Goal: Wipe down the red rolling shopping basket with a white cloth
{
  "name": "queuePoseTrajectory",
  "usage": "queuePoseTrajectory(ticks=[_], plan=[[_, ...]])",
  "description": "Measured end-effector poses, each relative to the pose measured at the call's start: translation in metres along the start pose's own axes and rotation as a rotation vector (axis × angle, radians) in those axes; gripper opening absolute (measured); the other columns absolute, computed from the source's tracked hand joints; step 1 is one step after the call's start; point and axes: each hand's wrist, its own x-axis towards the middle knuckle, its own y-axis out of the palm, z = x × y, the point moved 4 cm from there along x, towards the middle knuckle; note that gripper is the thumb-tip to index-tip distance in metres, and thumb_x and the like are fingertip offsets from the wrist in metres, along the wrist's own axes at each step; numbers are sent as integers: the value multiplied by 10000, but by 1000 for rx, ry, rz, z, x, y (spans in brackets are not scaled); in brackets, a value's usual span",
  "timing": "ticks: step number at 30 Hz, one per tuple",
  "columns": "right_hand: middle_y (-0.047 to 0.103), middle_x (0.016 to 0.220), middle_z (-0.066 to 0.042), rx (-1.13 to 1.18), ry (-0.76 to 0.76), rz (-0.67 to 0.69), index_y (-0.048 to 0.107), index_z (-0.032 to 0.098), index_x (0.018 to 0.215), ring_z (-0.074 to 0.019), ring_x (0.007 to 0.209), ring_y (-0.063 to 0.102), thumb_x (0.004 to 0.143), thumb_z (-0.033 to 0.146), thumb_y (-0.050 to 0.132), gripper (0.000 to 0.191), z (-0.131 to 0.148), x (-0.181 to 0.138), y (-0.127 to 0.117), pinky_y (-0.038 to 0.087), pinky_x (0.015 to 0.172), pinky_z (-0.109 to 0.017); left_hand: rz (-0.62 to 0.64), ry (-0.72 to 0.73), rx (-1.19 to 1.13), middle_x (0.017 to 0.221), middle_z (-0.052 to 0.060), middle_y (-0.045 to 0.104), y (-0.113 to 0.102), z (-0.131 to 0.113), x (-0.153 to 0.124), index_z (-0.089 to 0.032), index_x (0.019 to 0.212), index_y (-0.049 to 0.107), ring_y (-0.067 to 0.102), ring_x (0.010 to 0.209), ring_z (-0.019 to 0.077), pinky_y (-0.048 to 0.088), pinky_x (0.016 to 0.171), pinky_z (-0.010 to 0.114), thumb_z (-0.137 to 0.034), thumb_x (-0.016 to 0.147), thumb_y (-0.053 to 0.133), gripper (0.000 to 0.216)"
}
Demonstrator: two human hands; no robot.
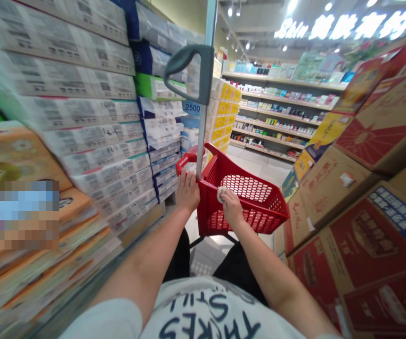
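Left hand (pixel 188 190) lies flat, fingers together, on the rear rim of the red basket (pixel 255 223). Right hand (pixel 231 207) pinches a white wad (pixel 220 194) against the same rim. Basket: glossy plastic, perforated walls. Grey pole (pixel 200 141) rises from the rim. Beyond the basket, a blue tag (pixel 191 107) reads "2500".

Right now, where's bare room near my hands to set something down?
The red basket looks bare inside, beyond both hands. The floor ahead, between tissue packs and cartons, is open. Crowded: the basket's near rim, with left hand, pole, and right hand holding a white cloth.
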Motion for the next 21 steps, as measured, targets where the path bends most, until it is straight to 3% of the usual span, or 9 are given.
queuePoseTrajectory(ticks=[6,10,16,21], plan=[[587,1283,-86,43,-38,39,657,182,1108,-191,1282,434,875,90,358,390,10,9,7,355,1097,-392,-9,52,26,1322,177,547,-4,6,-2,-91,1259,498,167,1443,292,296,1138,529,-208,929,427,358],[606,1265,-81,3,-80,16,671,186,1092,-187,1263,462,899,116,371,363,-10,-14,-7,394,1066,-375,8,87,42,1326,175,548,-8,12,-3,-91,1272,492,152,1447,290,291,1137,538,-214,932,431,367],[658,1183,-67,-133,34,-131,707,210,1004,-207,1214,516,912,158,425,301,-45,-49,-26,437,1021,-397,11,47,7,1357,173,524,-9,11,-4,-98,1297,477,112,1453,289,277,1140,551,-202,921,432,394],[607,1270,-60,-127,-7,-73,681,215,1106,-197,1302,429,898,135,419,344,-32,-39,-10,399,1076,-396,11,15,-16,1361,185,515,-7,5,-4,-93,1306,468,98,1457,277,249,1156,543,-192,914,434,405]])
